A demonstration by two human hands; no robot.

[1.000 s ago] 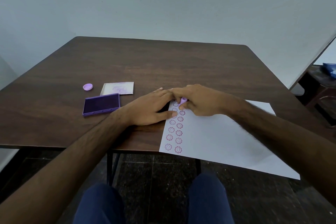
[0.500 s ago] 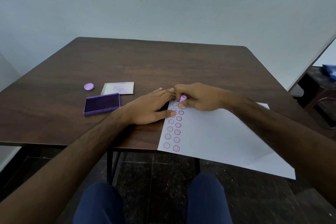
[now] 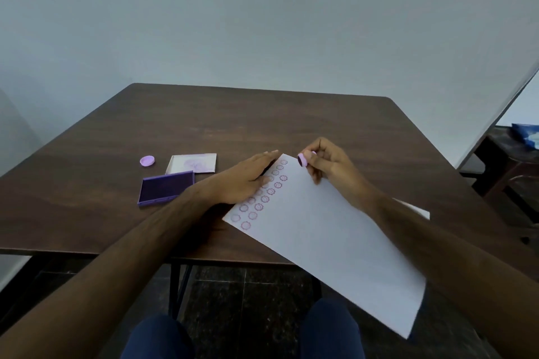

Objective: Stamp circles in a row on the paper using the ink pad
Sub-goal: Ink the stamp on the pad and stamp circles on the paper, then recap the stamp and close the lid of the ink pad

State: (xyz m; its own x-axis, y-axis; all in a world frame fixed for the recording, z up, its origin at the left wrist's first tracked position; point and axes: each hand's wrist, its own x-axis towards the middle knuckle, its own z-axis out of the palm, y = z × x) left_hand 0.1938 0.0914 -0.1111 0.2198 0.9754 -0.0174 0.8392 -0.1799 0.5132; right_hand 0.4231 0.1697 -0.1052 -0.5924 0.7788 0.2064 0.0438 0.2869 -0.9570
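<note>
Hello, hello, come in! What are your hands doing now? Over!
Left hand flat on paper, holding it down. Right hand pinching stamp, lifted off the page. Two rows of circles done. Ink pad open, nothing blocking it.

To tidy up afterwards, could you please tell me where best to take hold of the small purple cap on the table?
Pinch the cap by its round rim, coming from above. It lies flat and low on the table, with free space all around, left of the ink pad's lid.

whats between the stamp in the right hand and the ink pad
In the head view, the left hand, flat on the paper's stamped edge, lies between the stamp held by the right hand and the ink pad.
</note>
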